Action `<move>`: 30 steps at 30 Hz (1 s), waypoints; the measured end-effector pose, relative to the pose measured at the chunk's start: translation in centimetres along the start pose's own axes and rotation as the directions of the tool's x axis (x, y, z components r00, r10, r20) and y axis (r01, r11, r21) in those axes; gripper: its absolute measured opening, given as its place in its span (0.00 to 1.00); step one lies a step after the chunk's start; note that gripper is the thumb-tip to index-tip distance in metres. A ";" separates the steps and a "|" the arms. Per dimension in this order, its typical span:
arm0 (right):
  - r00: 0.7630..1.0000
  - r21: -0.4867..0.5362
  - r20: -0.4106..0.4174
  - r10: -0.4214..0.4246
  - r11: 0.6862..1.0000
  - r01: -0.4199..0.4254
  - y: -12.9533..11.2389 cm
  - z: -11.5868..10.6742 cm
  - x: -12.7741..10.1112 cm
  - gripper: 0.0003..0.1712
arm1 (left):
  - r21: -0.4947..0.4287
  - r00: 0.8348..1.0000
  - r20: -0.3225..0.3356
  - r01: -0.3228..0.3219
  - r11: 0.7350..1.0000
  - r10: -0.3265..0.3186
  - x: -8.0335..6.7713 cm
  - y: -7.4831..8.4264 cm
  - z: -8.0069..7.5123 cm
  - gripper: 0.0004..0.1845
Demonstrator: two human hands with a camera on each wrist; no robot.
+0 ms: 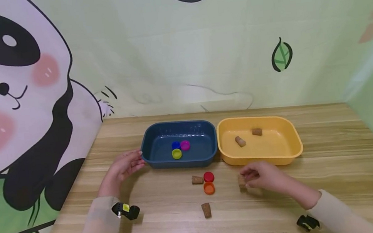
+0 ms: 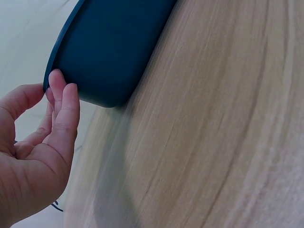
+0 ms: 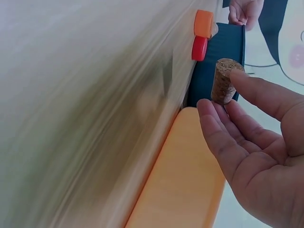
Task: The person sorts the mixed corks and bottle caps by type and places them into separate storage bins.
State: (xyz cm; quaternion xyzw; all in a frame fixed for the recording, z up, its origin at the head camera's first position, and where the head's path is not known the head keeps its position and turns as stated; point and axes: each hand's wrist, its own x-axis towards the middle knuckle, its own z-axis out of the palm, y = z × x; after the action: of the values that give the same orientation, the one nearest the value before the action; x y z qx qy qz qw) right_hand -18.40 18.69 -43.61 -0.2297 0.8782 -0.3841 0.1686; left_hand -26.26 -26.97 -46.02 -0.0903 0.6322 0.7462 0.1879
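Fingertips of the right hand (image 3: 256,156) pinch a cork (image 3: 224,80); the left hand (image 2: 35,156), relaxed, touches the blue tray (image 2: 114,47).

No legible text, label, brand, number or sign in any view. Checked: dark blue plastic tray (image 1: 148,144), yellow plastic tray (image 1: 294,138), small coloured bottle caps, corks, wooden tabletop (image 1: 337,175). Panda-and-leaf printed backdrop (image 1: 12,95) on far and left walls carries drawings only, no lettering.

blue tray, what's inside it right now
Inside the blue tray lie three bottle caps close together: a blue cap, a pink cap and a yellow-green cap. Nothing covers the tray floor.
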 end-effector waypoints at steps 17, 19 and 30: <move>1.000 0.116 0.011 0.005 0.993 -0.007 1.0 -3.2 -2.4 0.23 | -0.012 1.000 0.018 -0.012 1.000 0.012 -0.1 -0.1 0.0 0.06; 1.000 0.111 0.008 -0.001 0.994 0.000 0.9 -3.8 -2.7 0.22 | -0.011 1.000 0.018 -0.011 1.000 0.011 -0.1 -0.1 0.0 0.06; 0.999 0.041 0.020 0.027 0.999 -0.028 1.0 -7.4 -3.3 0.22 | 0.003 1.000 0.007 -0.004 1.000 0.004 0.1 -0.1 -0.1 0.10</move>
State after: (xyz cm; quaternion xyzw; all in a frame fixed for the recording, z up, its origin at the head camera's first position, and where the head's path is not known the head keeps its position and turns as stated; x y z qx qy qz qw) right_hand -19.37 25.46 -39.16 -0.2178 0.8715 -0.3975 0.1874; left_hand -26.34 -27.04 -46.23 -0.0861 0.6329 0.7459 0.1887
